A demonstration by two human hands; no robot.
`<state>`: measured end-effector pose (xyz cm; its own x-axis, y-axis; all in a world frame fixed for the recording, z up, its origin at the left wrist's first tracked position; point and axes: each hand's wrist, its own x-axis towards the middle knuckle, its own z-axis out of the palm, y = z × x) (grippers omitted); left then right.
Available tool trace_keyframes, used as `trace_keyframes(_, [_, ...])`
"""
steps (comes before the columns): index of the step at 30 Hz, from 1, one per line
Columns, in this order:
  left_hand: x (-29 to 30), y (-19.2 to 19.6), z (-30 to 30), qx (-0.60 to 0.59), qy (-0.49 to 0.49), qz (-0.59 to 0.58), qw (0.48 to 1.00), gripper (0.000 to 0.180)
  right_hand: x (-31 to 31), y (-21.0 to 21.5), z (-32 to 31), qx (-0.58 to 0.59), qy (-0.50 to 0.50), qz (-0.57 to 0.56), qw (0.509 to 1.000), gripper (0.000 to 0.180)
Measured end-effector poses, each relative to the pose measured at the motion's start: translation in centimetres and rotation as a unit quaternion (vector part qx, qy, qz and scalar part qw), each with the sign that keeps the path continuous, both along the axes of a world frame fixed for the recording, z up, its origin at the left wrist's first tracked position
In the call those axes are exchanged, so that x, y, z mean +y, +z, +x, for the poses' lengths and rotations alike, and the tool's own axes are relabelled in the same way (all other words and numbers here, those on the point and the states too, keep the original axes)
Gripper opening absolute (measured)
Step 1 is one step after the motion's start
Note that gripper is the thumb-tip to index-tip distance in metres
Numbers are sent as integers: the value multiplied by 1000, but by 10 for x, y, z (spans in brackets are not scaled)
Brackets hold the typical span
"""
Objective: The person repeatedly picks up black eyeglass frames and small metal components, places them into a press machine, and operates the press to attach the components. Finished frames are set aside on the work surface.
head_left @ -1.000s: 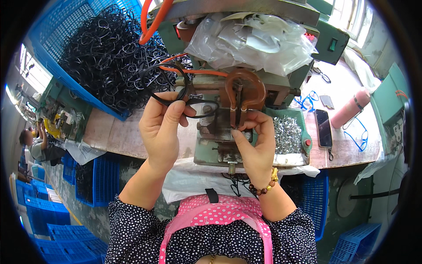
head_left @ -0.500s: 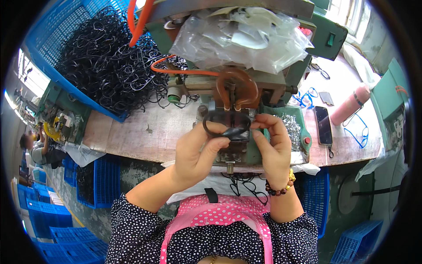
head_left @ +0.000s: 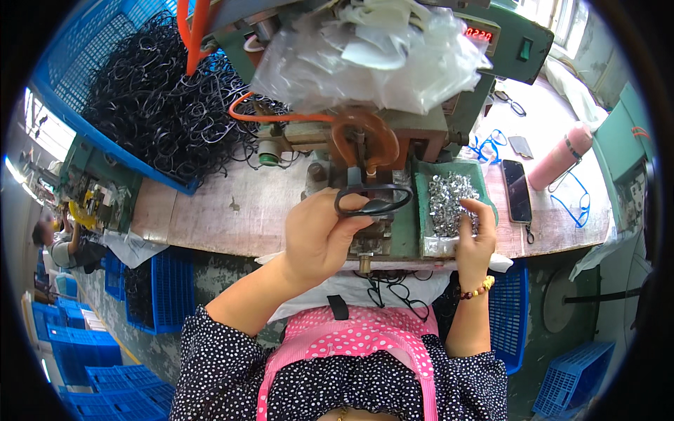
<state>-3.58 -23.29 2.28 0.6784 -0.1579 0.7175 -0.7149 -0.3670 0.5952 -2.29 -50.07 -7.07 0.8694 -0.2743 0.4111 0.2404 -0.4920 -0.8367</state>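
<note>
My left hand [head_left: 319, 235] holds a black eyeglass frame [head_left: 372, 200] at the small green press machine [head_left: 379, 147], just under its brown curved arm [head_left: 365, 133]. My right hand [head_left: 474, 235] reaches into the green tray [head_left: 420, 210] of small silver metal parts [head_left: 449, 200], fingers resting among them. A beaded bracelet [head_left: 476, 289] sits on my right wrist. More black frames [head_left: 393, 288] lie on a white cloth in my lap.
A blue crate [head_left: 91, 105] heaped with black eyeglass frames [head_left: 168, 105] stands at the left rear. A phone [head_left: 517, 189], a pink bottle [head_left: 558, 158] and blue frames [head_left: 572, 203] lie at right. Clear plastic bags [head_left: 379, 52] top the machine. Blue crates [head_left: 151, 288] sit below; a person [head_left: 60, 242] sits far left.
My left hand brought a black frame from the crate side to the press. My right hand left the frame and moved right into the tray of silver parts.
</note>
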Motion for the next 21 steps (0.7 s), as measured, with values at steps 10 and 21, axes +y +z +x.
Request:
trace_keyframes(10, [20,-5,-4,-71,68,69,993,24,23,-1,15,-56,14,-232,971,9])
trace_keyframes(21, [199,-124,90,141,431,353,819,49,27,-10,8,-135,-42,-139,980,13])
